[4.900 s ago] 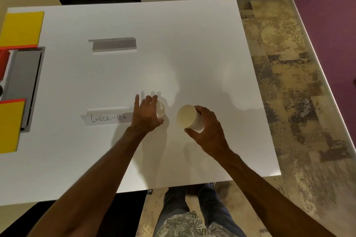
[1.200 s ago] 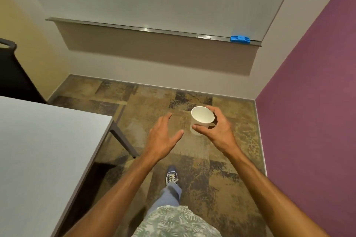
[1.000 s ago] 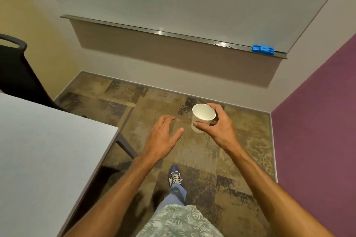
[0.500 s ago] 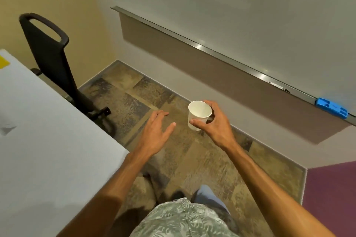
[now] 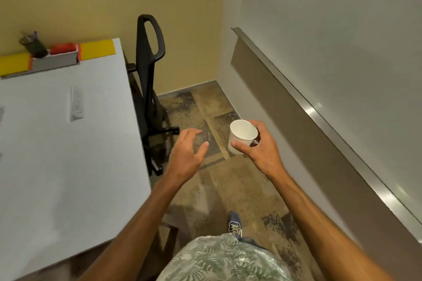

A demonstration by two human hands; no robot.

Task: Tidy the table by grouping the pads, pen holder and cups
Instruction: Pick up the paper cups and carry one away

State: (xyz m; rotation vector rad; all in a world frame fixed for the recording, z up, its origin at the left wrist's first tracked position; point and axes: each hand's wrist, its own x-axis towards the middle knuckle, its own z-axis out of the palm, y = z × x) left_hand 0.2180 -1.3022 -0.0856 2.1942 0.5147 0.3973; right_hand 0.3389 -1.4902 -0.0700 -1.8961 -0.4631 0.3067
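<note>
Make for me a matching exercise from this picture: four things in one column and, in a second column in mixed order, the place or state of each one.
Column one
1. paper cup
2. left hand
3. black chair
4. yellow pad

Column two
A. flat on the far corner of the table
B. empty, fingers relaxed
C. gripped by the right hand above the floor
D. standing on the floor beside the table

Pairs: 1-C, 2-B, 3-D, 4-A

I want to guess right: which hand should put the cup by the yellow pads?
Right, probably. The right hand grips the white cup; the left hand is open and empty.
</note>
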